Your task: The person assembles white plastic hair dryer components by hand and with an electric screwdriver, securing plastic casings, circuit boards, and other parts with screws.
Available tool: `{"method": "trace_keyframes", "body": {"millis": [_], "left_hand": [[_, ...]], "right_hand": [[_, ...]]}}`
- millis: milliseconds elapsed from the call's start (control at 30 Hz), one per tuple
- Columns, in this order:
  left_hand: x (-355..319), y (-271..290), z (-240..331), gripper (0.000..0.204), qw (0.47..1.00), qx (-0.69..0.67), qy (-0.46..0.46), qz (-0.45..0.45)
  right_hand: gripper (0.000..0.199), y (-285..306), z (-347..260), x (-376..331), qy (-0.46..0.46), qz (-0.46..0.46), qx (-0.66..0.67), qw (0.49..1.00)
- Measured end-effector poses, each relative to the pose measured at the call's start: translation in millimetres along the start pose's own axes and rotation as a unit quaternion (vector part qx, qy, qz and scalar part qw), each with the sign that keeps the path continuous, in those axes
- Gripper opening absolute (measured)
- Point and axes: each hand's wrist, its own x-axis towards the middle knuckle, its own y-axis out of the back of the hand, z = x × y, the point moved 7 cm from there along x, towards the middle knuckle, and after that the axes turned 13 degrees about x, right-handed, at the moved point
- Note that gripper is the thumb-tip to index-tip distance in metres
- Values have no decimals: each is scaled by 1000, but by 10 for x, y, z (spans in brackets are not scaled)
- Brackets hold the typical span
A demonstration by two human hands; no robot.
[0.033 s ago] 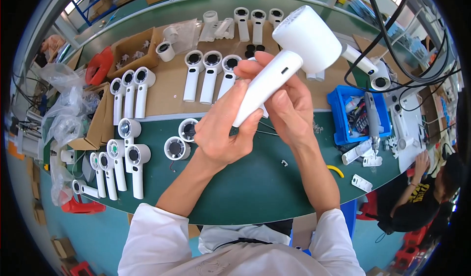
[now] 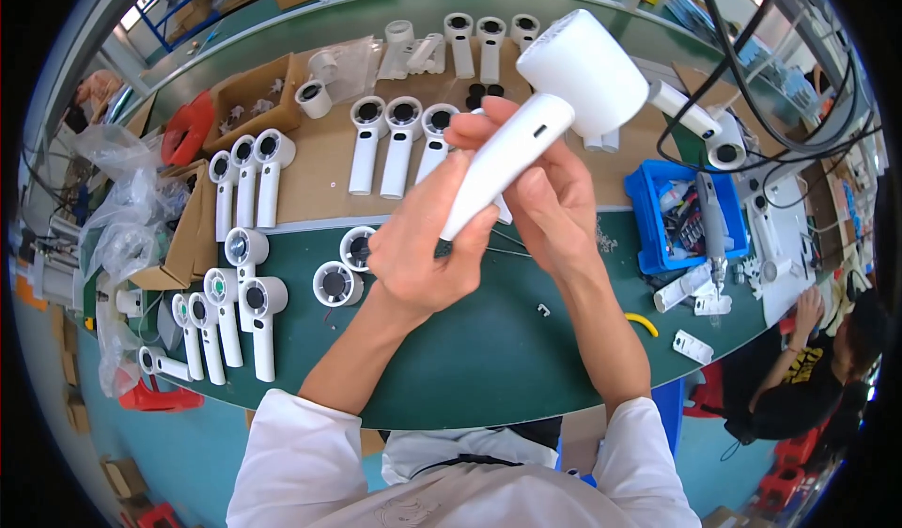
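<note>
A white handheld fan (image 2: 587,72) is held up over the table, tilted with its round head to the upper right. A small dark slot shows on its handle. My left hand (image 2: 423,241) is wrapped round the lower handle, thumb on the near side. Along the handle's right side, my right hand (image 2: 554,213) steadies it, thumb bent and fingers partly hidden behind it. Left of my left wrist, a loose round fan head (image 2: 336,285) lies on the green table (image 2: 451,368). Several more white fans (image 2: 403,143) lie beyond my hands.
Several fans (image 2: 263,326) lie at the left, near cardboard boxes (image 2: 188,237) and plastic bags. At the right are a blue bin (image 2: 648,223) of parts, an electric screwdriver (image 2: 711,223), a yellow curved piece (image 2: 643,324) and hanging black cables (image 2: 723,86). Another person (image 2: 808,378) sits at the right.
The fan and both hands sit very slightly further left in the picture. My grip on the fan looks the same.
</note>
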Motion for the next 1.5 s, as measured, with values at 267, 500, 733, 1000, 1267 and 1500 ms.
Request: {"method": "trace_keyframes", "body": {"millis": [267,500,733,1000,1267,1500], "left_hand": [[214,160,-153,37,999,5,8,-54],[337,287,-122,22,983,-146,70,-86],[221,109,-50,32,884,-386,244,-104],[266,46,-26,27,868,-410,200,-197],[-237,-7,1,13,871,-338,247,-258],[-632,-161,46,15,866,-264,236,-354]], "right_hand": [[18,550,-740,-806,-47,255,-525,811],[42,1709,-1948,-1487,-57,350,-867,350],[53,2164,-2208,-1717,-172,458,-666,564],[54,1367,-1480,-1920,140,422,-110,889],[90,682,-1030,-856,117,187,15,975],[101,864,-726,-844,66,161,72,982]]}}
